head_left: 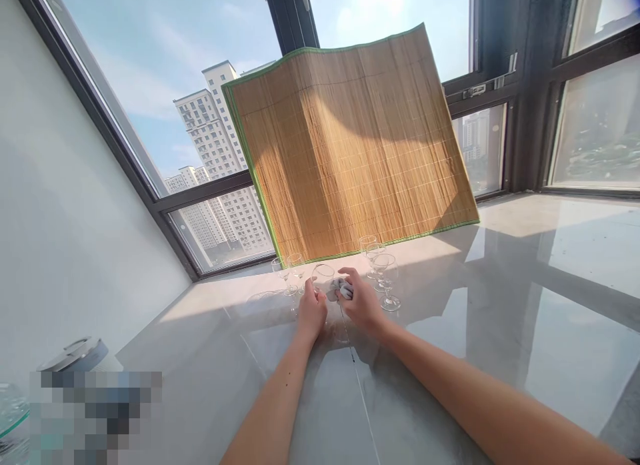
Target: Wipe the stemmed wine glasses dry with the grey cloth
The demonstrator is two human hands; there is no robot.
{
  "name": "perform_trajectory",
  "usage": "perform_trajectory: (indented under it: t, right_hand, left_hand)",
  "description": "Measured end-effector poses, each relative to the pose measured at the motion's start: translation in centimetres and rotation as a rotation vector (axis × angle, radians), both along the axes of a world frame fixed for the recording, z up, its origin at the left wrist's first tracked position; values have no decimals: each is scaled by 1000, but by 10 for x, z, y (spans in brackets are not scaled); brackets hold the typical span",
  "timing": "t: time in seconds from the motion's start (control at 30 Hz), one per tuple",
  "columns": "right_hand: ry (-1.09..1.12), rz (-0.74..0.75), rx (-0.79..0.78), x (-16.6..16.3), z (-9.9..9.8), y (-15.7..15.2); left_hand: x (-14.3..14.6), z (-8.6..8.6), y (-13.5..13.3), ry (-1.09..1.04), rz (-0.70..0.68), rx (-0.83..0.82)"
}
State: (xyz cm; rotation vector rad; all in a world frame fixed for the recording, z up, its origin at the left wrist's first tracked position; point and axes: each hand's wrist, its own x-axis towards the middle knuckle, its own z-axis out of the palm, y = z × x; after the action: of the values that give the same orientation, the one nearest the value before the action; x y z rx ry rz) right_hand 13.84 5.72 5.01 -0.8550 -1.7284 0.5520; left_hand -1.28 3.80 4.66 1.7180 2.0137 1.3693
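Note:
My left hand (313, 311) is closed around the lower part of a clear stemmed glass (323, 273); its bowl shows above my fingers. Just to the right, my right hand (361, 303) grips a small crumpled grey-white cloth (344, 289) close against that glass. The stem is mostly hidden by my fingers. Two more stemmed glasses, one of them a wine glass (296, 268), stand upright to the left of my left hand. Beyond my right hand, three similar glasses stand in a row, the nearest a wine glass (387, 285).
A bamboo mat (360, 151) with green edging leans against the dark-framed window behind the glasses. The glossy grey tiled surface (410, 411) carries bright reflections. At the lower left stand a lidded container (80, 351) and a clear vessel (11, 411), partly blurred by pixelation.

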Motion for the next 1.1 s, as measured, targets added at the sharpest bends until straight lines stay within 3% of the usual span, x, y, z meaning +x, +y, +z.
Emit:
perform_trajectory:
  t: [0.27,0.47,0.77,1.1]
  right_hand:
    - [-57,4,19,0,-2,-1]
    - [-32,-36,-57,8,-4,0]
    - [-118,-14,-35,2,-11,7]
    - [-185,56,34,-8,-9,-7]
  left_hand:
    - [-4,-7,-15,-98,-27,-7]
    - [-4,-8,-27,-156,35,-30]
    - [-4,-9,-23,-101,30,-76]
    - [-5,-15,-20,10,-19,-96]
